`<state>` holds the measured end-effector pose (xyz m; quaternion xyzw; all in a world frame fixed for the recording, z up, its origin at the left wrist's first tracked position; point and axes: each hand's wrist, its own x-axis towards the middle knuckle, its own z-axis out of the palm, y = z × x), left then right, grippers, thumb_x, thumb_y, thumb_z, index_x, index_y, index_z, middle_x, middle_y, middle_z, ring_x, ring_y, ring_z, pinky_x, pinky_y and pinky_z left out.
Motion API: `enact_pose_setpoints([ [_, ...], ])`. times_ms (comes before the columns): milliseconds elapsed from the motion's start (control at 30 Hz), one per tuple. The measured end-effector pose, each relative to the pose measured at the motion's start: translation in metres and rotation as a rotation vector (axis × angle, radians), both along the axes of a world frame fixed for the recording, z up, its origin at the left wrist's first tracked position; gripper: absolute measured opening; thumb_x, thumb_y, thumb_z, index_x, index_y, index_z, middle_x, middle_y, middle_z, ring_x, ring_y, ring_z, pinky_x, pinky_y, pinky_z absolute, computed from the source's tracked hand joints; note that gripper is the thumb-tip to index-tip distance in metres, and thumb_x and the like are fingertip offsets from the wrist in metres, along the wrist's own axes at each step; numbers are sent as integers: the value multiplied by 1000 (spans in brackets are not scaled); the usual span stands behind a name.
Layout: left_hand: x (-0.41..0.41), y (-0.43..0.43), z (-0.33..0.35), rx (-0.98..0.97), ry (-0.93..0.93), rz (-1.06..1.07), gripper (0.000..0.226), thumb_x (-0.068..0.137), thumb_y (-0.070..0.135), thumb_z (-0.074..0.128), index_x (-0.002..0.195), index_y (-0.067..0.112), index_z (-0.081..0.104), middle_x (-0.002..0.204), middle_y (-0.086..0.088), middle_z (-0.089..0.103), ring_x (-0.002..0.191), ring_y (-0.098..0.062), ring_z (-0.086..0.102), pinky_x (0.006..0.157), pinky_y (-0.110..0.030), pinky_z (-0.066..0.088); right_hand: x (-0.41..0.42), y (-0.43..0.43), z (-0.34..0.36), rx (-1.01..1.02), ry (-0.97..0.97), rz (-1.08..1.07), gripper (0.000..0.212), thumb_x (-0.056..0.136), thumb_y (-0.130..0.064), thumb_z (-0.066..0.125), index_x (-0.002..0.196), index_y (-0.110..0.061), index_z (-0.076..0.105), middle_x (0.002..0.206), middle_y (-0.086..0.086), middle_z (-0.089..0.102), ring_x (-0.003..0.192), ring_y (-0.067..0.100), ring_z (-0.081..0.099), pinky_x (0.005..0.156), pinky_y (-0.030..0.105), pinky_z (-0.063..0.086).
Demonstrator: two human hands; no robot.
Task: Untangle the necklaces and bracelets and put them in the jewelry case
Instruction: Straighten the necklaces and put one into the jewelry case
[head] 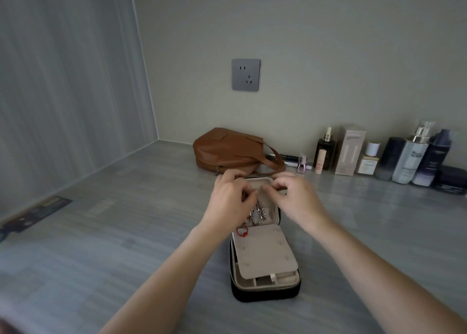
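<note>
Chains dangle in a tangle, pinched at the top by left hand and right hand, the grip itself hidden. Beneath them lies the open case; single strands are indistinguishable.

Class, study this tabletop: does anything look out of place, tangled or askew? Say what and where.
The chains hang in one tangled clump between the left hand and right hand over the open jewelry case. A red bracelet lies at its left edge, seemingly outside any compartment.
</note>
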<state>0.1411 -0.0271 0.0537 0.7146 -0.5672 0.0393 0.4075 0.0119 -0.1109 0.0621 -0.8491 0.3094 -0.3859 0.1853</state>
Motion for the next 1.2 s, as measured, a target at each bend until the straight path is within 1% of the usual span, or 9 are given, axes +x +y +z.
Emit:
enact_pose_setpoints([
  [167, 0, -2, -10, -99, -1, 15, 17, 78, 17, 66, 65, 7, 60, 116, -8, 53, 116, -21, 47, 86, -18, 28, 2, 0, -5, -175, -67, -52, 25, 76, -23, 72, 62, -4, 67, 85, 7, 68, 77, 22, 64, 68, 26, 41],
  [367, -4, -3, -15, -191, -21, 46, 22, 77, 17, 68, 62, 7, 57, 112, -6, 54, 113, -21, 49, 84, -20, 31, 5, -1, -5, -182, -155, -74, 24, 69, -14, 77, 52, -2, 63, 82, 8, 70, 73, 19, 65, 67, 23, 42],
  [500, -6, -3, -15, -231, -23, 57, 21, 77, 18, 69, 62, 8, 58, 112, -3, 55, 107, -19, 53, 82, -22, 37, 7, -2, -3, -117, -162, -85, 31, 69, -15, 76, 47, -3, 58, 78, 8, 69, 71, 18, 63, 68, 29, 44],
  [633, -7, -3, -15, -259, -6, 49, 22, 77, 17, 69, 61, 9, 57, 108, 1, 54, 98, -19, 58, 79, -28, 44, 6, -6, -2, -42, -200, -76, 49, 69, -17, 75, 35, -15, 40, 65, 8, 69, 65, 16, 64, 59, 30, 46],
  [800, -7, -3, -15, -275, -16, 17, 23, 77, 18, 70, 61, 9, 57, 105, 9, 44, 99, -18, 56, 80, -26, 43, 1, -9, -2, 71, -225, -109, 56, 72, -16, 72, 34, -15, 31, 46, 22, 51, 55, 35, 59, 48, 28, 30],
  [900, -6, -3, -16, -291, -22, 12, 24, 77, 19, 71, 61, 8, 57, 106, 9, 44, 101, -17, 55, 80, -26, 43, 0, -6, 0, 22, -185, -122, 54, 72, -16, 72, 37, -15, 32, 40, 9, 32, 43, 25, 35, 46, 29, 24],
  [1033, -6, -1, -17, -266, -6, 8, 25, 74, 23, 74, 61, 8, 59, 108, 10, 43, 104, -14, 54, 81, -22, 39, -2, -7, -4, -7, -175, -82, 56, 71, -15, 73, 37, -20, 29, 43, 4, 39, 54, 29, 57, 49, 31, 34],
  [1133, -4, -1, -17, -254, -9, -13, 25, 69, 22, 78, 62, 10, 58, 108, 9, 43, 107, -15, 53, 84, -25, 42, -4, -4, -7, -34, -159, -77, 54, 71, -19, 75, 39, -20, 32, 43, -6, 35, 43, 9, 38, 46, 19, 27],
  [1200, -3, 2, -16, -260, 18, -55, 27, 68, 21, 79, 62, 18, 53, 109, 9, 43, 109, -7, 49, 86, -17, 39, -6, -3, -9, 28, -179, -61, 49, 74, -25, 73, 43, -16, 36, 43, -5, 35, 43, 11, 34, 47, 19, 27],
])
